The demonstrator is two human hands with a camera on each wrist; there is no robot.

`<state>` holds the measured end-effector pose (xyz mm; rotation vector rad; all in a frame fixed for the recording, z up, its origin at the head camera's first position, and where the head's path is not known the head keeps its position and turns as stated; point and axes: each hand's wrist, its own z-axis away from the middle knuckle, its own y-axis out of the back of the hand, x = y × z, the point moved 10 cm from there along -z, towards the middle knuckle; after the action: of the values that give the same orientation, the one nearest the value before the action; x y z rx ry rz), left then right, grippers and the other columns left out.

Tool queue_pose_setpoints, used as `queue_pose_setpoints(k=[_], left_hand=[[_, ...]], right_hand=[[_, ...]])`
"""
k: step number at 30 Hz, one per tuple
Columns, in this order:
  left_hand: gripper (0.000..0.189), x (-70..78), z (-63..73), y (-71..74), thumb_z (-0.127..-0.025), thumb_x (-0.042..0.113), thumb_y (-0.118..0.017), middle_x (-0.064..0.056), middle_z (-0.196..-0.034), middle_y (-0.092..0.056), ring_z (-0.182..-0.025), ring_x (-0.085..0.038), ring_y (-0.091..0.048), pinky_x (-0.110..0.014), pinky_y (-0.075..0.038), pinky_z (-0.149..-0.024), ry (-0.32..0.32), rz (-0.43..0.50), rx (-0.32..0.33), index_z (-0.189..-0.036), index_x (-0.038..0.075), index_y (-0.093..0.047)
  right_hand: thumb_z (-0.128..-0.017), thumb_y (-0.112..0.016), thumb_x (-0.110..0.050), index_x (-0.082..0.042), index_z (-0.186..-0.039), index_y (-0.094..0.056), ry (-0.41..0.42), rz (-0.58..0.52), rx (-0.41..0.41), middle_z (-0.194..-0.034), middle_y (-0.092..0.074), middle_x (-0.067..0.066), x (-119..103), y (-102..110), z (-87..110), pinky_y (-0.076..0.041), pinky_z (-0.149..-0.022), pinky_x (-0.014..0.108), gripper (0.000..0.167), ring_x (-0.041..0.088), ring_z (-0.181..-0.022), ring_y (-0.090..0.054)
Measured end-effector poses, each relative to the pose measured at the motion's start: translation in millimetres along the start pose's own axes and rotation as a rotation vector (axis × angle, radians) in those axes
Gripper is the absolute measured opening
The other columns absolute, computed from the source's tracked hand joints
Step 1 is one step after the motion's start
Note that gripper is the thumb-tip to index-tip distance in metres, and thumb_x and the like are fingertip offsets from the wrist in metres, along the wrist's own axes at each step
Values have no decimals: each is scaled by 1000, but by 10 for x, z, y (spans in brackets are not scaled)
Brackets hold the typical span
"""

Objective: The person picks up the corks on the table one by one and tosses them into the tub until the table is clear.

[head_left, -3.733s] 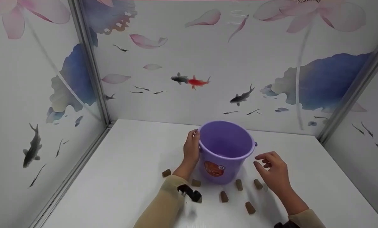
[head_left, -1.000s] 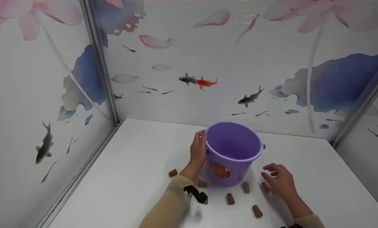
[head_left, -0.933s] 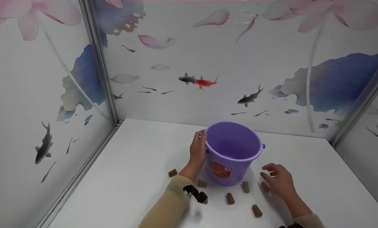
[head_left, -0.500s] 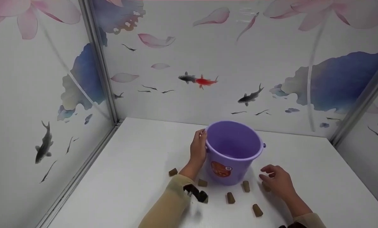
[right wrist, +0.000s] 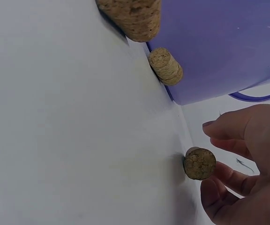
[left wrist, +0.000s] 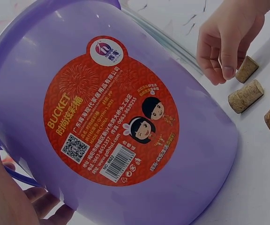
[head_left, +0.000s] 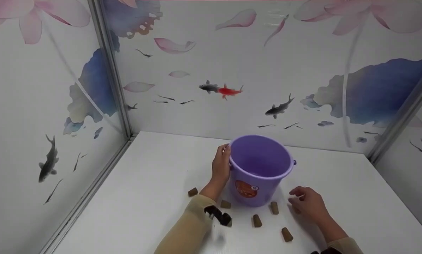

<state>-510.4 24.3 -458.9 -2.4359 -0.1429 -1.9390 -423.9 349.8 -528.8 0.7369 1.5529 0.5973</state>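
Observation:
A purple bucket (head_left: 255, 190) stands upright on the white table, a red round label on its side. My left hand (head_left: 220, 165) grips its left side near the rim; in the left wrist view the fingers (left wrist: 46, 206) lie by the handle (left wrist: 20, 177). To the right of the bucket, my right hand (head_left: 309, 204) hovers low over a tapered cork (right wrist: 199, 164). In the right wrist view its thumb and fingers are spread about that cork, with a gap on the thumb side. From the head view the hand mostly hides this cork.
Several more corks lie on the table: one by the bucket's base (head_left: 274, 208), others nearer the front, such as a cork (head_left: 287, 234), and a cork (head_left: 193, 192) left of the left forearm. White panels (head_left: 196, 116) with fish and lotus pictures enclose the table.
My right hand has dropped lower and come down over the cork, its fingertips drawing closer around it. The left hand and the bucket stay put; the head view shifted slightly early on.

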Motion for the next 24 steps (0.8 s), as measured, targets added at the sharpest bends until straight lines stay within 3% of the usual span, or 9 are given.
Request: queue_pose_setpoints(k=[6,11,24], left_hand=[[50,1,4,5,-109,47,-43,-13,-139,-68,-110,-24,-66,-32,-54,-78,14,5,6,-143,15,-60],[50,-3,-2,-3,-109,48,-42,-12,-140,-68,-114,-23,-65,-35,-56,-83,11,7,3,-143,16,-60],[50,-16,12,-13,-109,49,-41,-10,-144,-66,-125,-29,-64,-42,-56,-94,16,3,-14,-144,18,-59]], right_hand=[[-94,-78,-15,-9,-108,-76,2,3,-11,-116,-66,17,21,-32,-12,-55,-65,29,16,28,-102,-67],[-94,-77,-14,-9,-106,-76,-6,3,-26,-115,-66,16,20,-48,-4,-55,-63,29,13,25,-97,-67],[-91,-78,-8,-9,-103,-76,26,62,-50,-105,-67,13,-30,-63,8,-53,-65,29,12,24,-94,-67]])
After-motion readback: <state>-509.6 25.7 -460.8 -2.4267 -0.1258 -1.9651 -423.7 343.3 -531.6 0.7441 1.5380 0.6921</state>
